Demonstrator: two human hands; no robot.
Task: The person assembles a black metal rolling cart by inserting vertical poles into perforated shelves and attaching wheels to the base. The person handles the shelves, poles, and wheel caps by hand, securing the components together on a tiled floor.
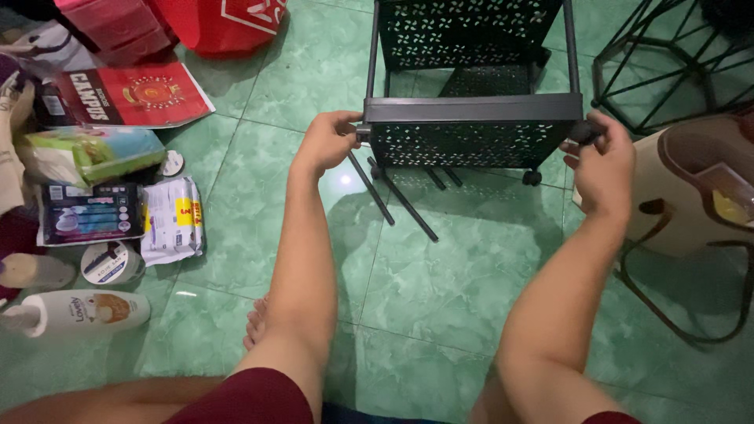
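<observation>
A black perforated metal rack (471, 118) stood on the green tiled floor (440, 283), straight ahead of the person. Its nearest shelf ran between both hands. Beige bags (667, 196) sat to its right, a wire frame (667, 55) behind them. Loose black rods (400, 204) lay on the tiles under the shelf. The left hand (328, 141) was closed round the shelf's left corner, fingers curled over the fitting there. The right hand (603, 161) was pinched shut on a small dark part (583, 132) at the right corner, possibly a knob. Bottles and packets (94, 228) lay well off to the left.
</observation>
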